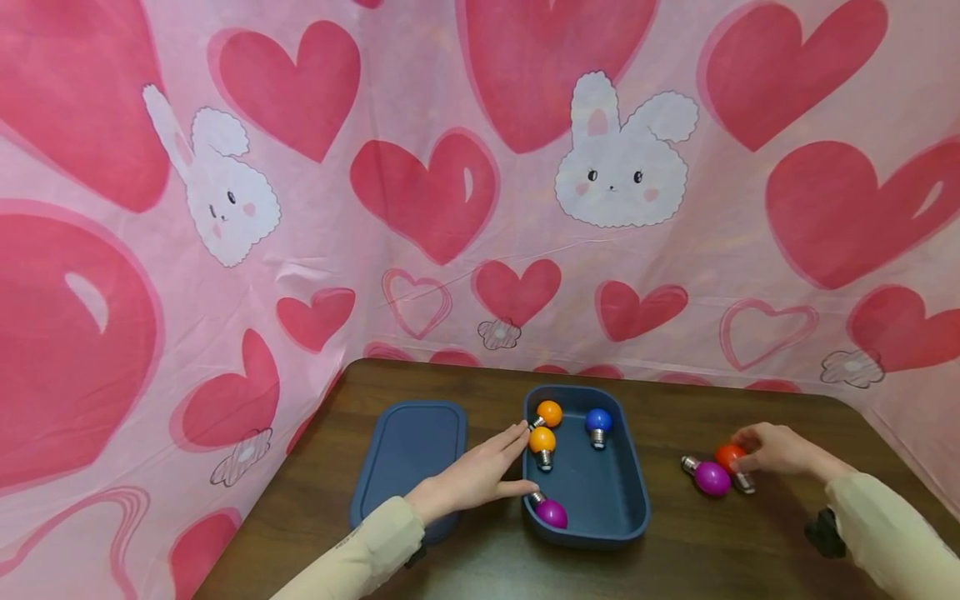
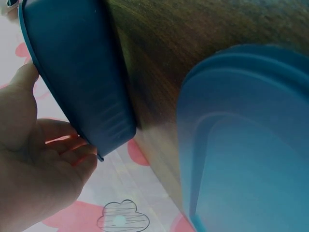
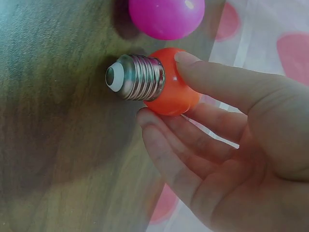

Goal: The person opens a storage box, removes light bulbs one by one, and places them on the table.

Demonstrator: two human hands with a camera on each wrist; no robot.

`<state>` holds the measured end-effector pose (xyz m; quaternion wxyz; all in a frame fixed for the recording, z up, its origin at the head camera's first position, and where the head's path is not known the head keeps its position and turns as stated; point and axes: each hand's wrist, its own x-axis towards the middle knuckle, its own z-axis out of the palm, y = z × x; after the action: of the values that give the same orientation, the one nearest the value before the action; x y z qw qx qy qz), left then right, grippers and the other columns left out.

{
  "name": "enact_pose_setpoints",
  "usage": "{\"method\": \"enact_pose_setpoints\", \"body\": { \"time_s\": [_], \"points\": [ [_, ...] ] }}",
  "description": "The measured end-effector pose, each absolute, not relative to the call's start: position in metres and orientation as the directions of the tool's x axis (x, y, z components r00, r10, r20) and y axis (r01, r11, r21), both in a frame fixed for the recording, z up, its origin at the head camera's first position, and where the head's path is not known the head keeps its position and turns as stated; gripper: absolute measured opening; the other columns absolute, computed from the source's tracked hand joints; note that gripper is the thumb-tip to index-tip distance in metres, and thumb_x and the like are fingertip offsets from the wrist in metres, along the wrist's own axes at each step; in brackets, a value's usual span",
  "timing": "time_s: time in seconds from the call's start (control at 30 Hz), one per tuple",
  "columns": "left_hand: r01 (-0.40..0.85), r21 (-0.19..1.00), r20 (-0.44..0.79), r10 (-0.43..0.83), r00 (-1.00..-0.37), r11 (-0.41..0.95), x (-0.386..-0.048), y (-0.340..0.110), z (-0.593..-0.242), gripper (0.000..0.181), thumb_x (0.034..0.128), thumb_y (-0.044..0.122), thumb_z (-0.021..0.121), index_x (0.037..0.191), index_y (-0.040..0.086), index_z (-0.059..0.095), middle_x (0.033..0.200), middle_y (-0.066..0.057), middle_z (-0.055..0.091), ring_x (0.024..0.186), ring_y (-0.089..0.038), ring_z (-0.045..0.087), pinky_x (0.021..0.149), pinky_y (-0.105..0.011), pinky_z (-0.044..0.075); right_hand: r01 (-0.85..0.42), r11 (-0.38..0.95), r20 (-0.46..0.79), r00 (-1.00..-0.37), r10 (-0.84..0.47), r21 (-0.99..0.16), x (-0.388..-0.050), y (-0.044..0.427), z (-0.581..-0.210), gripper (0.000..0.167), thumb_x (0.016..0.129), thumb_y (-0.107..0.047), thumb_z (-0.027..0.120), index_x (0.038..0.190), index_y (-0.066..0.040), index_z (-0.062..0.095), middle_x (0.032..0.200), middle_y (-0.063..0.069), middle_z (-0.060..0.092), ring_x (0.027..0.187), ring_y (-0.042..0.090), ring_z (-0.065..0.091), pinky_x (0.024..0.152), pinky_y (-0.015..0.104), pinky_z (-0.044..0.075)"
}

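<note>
My right hand (image 1: 783, 450) pinches a red-orange light bulb (image 1: 727, 456) between thumb and fingers, low over the table. The right wrist view shows its metal screw base (image 3: 142, 77) pointing away from the palm. Close beside it a purple bulb (image 1: 712, 478) lies on the wood. With fingers extended, my left hand (image 1: 483, 471) touches the left rim of a dark blue box (image 1: 639, 487). Inside the box are two orange bulbs (image 1: 542, 440), a blue bulb (image 1: 598, 420) and a purple bulb (image 1: 552, 514). From the left wrist, only the box's outer wall (image 2: 77, 63) shows.
A flat blue lid (image 1: 412, 454) lies on the brown wooden table (image 1: 480, 575), left of the box and partly behind the left forearm. Pink cloth (image 1: 420, 83) with hearts and rabbits hangs behind the table and along its left side.
</note>
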<state>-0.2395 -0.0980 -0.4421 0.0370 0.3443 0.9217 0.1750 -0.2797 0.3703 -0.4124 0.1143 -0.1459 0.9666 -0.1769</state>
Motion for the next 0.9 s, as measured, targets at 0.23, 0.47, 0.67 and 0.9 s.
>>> {"method": "enact_pose_setpoints", "body": {
  "time_s": [0.23,0.47,0.67,0.9],
  "points": [
    [0.617,0.351,0.048,0.645,-0.763,0.704,-0.239,-0.0977,-0.4416,0.081,0.0953,0.055,0.056,0.156,0.007,0.03,0.165,-0.009,0.025,0.149,-0.026,0.036,0.116,-0.042,0.041,-0.219,0.883,-0.187,-0.929,-0.319,-0.416,-0.2771,0.3706,-0.4166,0.046,0.084,-0.018,0.077,0.109,0.017,0.061,0.095,0.02,0.068,0.078,0.019,0.06,0.064,0.03,0.053],
    [0.613,0.351,0.042,0.642,-0.765,0.708,-0.2385,-0.0977,-0.4415,0.081,0.0952,0.055,0.056,0.156,0.008,0.03,0.166,-0.009,0.025,0.149,-0.026,0.036,0.117,-0.042,0.04,-0.192,0.878,-0.205,-0.93,-0.305,-0.438,-0.2761,0.3712,-0.4182,0.046,0.086,-0.02,0.076,0.11,0.016,0.061,0.094,0.014,0.068,0.076,0.016,0.061,0.063,0.027,0.053],
    [0.619,0.351,0.049,0.647,-0.761,0.702,-0.2384,-0.0977,-0.4403,0.081,0.0952,0.054,0.057,0.156,0.007,0.03,0.165,-0.01,0.025,0.149,-0.026,0.037,0.116,-0.042,0.04,-0.19,0.869,-0.205,-0.928,-0.311,-0.456,-0.2739,0.3718,-0.4165,0.049,0.087,-0.022,0.075,0.111,0.017,0.06,0.091,0.011,0.067,0.075,0.017,0.06,0.061,0.026,0.052],
    [0.622,0.346,0.052,0.648,-0.76,0.702,-0.2384,-0.0973,-0.44,0.081,0.0953,0.054,0.056,0.156,0.007,0.031,0.165,-0.01,0.026,0.148,-0.027,0.037,0.116,-0.042,0.041,-0.185,0.866,-0.215,-0.925,-0.313,-0.465,-0.2734,0.3723,-0.4138,0.049,0.088,-0.023,0.074,0.112,0.016,0.059,0.088,0.007,0.066,0.074,0.017,0.059,0.06,0.025,0.051]
  ]
}}
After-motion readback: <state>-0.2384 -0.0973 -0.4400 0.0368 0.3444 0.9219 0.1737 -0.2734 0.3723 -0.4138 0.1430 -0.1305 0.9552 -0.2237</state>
